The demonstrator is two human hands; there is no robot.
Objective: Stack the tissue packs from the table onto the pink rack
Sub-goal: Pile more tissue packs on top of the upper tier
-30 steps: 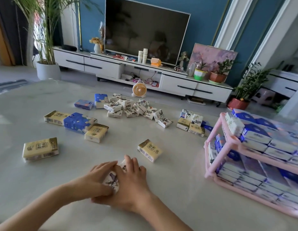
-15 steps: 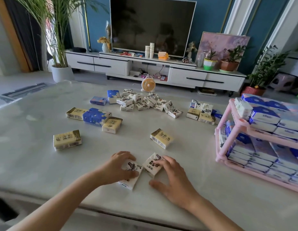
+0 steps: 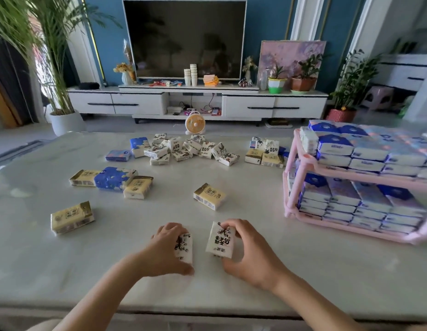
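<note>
Left hand: the left hand is clenched round the left pack, a white printed tissue pack; much of the pack is hidden behind the fingers.
Right hand: the right hand is wrapped round the right pack, thumb at its near end and fingers over its far end. The printed face is turned up towards the camera.
Position: both packs are held at the near middle of the worktop, just beside one another but apart. Whether they are clear of the surface cannot be told.
Change: a second ago both hands were pressed together over one clump. Half a second ago the two packs had been parted but were touching, and now one is held separately in each hand.
Meaning: the pair is judged to have been split and secured, so carrying to the right can begin.
Pink rack: the pink rack stands at the right, well apart from the hands, with both tiers already packed with blue and white packs.
Remaining: a far pile, a group beside the rack, a left cluster and two single yellow packs are left lying loose, so much of the task is judged undone.
</note>
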